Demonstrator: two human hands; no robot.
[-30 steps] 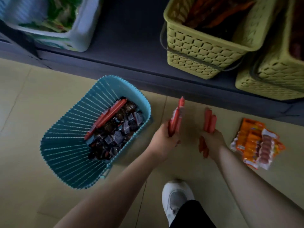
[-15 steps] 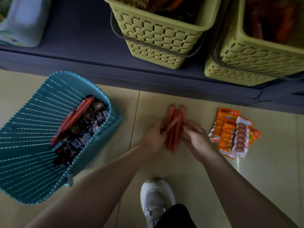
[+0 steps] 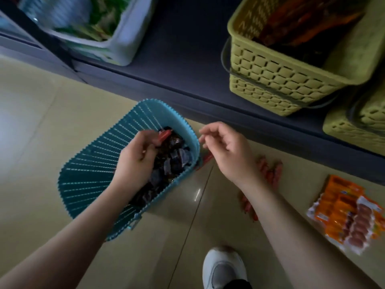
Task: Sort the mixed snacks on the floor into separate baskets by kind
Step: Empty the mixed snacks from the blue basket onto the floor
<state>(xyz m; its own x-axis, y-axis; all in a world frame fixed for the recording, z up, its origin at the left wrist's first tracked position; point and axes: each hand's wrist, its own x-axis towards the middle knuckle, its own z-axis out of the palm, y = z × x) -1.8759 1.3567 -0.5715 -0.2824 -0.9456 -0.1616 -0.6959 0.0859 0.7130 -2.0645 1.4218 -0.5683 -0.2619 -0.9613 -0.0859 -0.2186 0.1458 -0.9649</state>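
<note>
A teal slatted basket (image 3: 89, 180) lies tipped on the floor, with dark wrapped snacks (image 3: 173, 161) in its lower end. My left hand (image 3: 138, 157) is inside it, fingers closed on a red sausage stick (image 3: 164, 134). My right hand (image 3: 226, 150) hovers beside the basket's rim, empty, fingers loosely curled and apart. Under and behind that arm, several red sausage sticks (image 3: 270, 170) lie on the floor. Orange packs of small sausages (image 3: 348, 213) sit on the floor at right.
A dark raised ledge (image 3: 177, 65) runs along the back and carries a white bin (image 3: 116, 36) of green packets and two yellow-green baskets (image 3: 279, 80) with red-orange packs. My white shoe (image 3: 223, 268) is at the bottom. The floor is beige tile.
Both hands left the bundle of red sticks on the floor. My left hand went into the teal basket and took a red stick. My right hand came up empty. The view swung left.
</note>
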